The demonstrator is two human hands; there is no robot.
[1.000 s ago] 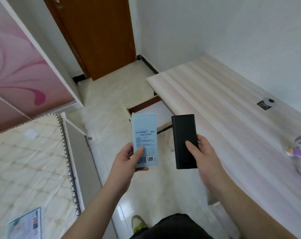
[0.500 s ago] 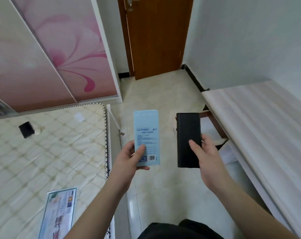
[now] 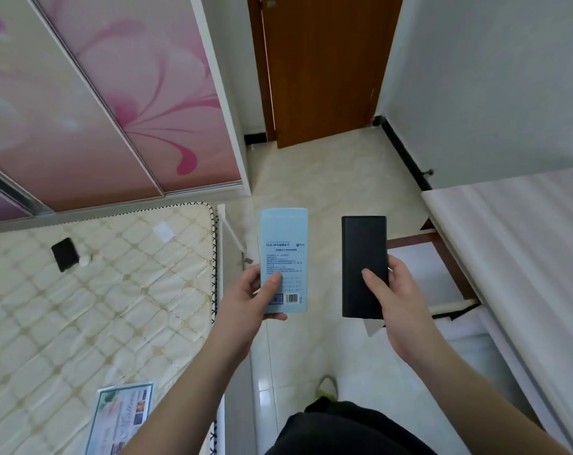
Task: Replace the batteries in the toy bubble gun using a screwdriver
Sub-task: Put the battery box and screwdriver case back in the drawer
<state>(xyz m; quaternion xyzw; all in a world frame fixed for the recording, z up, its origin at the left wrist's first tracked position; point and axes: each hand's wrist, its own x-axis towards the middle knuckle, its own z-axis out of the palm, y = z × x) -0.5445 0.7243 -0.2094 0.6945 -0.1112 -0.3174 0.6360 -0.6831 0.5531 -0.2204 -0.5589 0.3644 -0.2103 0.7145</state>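
Observation:
My left hand (image 3: 252, 298) holds a flat light-blue box sleeve (image 3: 284, 247) upright, thumb across its printed face near the barcode. My right hand (image 3: 392, 290) grips a flat black case (image 3: 363, 257), thumb on its front and fingers behind. The two pieces are side by side, apart, above the tiled floor. The bubble gun is out of view.
A pale wooden table (image 3: 521, 244) runs along the right with an open drawer (image 3: 439, 280) under its edge. A bare mattress (image 3: 91, 297) lies at left with a small black object (image 3: 65, 254) and a leaflet (image 3: 121, 418) on it. A brown door (image 3: 321, 67) stands ahead.
The view has swung left, away from the table toward the mattress and wardrobe. Both hands keep the same hold on the blue sleeve and the black case.

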